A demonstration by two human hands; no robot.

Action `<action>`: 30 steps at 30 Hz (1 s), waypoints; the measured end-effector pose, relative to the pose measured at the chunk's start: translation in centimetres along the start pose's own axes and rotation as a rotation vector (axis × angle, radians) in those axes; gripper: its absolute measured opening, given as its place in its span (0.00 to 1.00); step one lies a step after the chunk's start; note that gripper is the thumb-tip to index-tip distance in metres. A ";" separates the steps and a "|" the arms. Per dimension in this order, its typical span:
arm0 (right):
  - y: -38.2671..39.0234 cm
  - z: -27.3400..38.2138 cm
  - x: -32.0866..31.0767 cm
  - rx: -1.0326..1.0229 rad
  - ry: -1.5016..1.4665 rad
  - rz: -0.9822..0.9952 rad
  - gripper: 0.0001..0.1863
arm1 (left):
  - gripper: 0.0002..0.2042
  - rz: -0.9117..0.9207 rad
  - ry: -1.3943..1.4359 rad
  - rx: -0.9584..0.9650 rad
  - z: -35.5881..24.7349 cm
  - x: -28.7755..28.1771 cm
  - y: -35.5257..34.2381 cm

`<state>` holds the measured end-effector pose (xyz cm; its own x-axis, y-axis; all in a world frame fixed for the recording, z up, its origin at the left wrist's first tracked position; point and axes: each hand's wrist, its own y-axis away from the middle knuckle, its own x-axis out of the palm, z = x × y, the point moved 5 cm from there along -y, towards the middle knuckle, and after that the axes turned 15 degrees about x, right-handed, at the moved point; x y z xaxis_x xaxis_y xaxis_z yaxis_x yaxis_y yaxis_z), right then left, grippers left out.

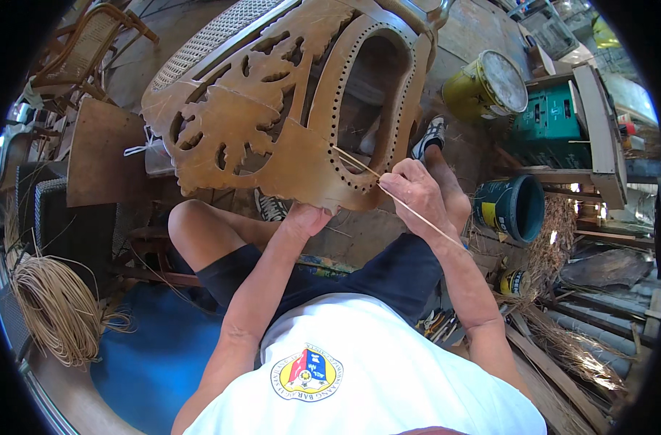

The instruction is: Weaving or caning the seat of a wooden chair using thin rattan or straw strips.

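A carved wooden chair back [272, 109] with leaf cut-outs and an oval opening ringed by small holes leans over my knees. My left hand [306, 217] grips its lower edge from beneath. My right hand [412, 192] pinches a thin pale cane strand [417, 215] that runs from the holes at the oval's lower rim past my wrist to the lower right. I sit in dark shorts and a white shirt, one shoe [430, 138] showing through the frame.
A coil of cane [51, 312] lies at the left on a blue mat [153, 362]. A yellow can [486, 87], a dark bucket [515, 209], a green crate [551, 119], planks and loose fibres crowd the right. Woven chairs [84, 47] stand at the upper left.
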<state>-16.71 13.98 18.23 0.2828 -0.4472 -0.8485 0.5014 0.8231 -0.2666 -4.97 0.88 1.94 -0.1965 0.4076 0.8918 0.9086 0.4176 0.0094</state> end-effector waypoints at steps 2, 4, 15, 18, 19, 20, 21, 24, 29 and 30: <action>0.1 -0.4 -0.2 0.081 -0.146 0.007 0.07 | 0.19 -0.025 0.076 0.021 0.3 -0.7 0.5; 0.3 -0.5 -0.4 0.120 -0.208 0.046 0.08 | 0.19 -0.060 0.137 0.043 0.4 -1.1 0.6; 0.1 -1.0 0.5 0.092 -0.106 0.102 0.10 | 0.23 0.178 -0.015 0.035 -0.9 3.1 -0.7; 0.1 -1.0 0.4 0.132 -0.229 0.112 0.11 | 0.22 0.054 0.095 -0.003 -0.5 3.1 -0.6; 0.2 -1.1 0.3 0.156 -0.265 0.098 0.10 | 0.22 0.041 0.093 -0.008 -0.3 2.9 -0.6; 0.2 -1.2 0.1 0.181 -0.305 0.081 0.10 | 0.22 0.011 0.044 -0.028 0.1 2.3 -0.5; 0.3 -1.1 0.2 0.182 -0.306 0.088 0.10 | 0.22 -0.018 -0.005 -0.048 0.6 1.6 -0.3; 0.4 -1.7 0.1 0.246 -0.317 0.002 0.09 | 0.23 -0.010 -0.235 0.018 1.9 -0.9 -0.1; 0.4 -1.7 1.0 0.137 -0.325 0.047 0.11 | 0.24 0.117 -0.920 0.122 3.0 -4.7 0.0; 0.3 -1.9 1.2 0.158 -0.316 0.066 0.11 | 0.24 0.071 -0.907 0.054 3.0 -5.3 0.1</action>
<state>-17.74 14.37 16.26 0.5457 -0.5013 -0.6714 0.5868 0.8006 -0.1208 -4.96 1.24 -4.13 -0.3757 0.9068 0.1913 0.9158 0.3949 -0.0737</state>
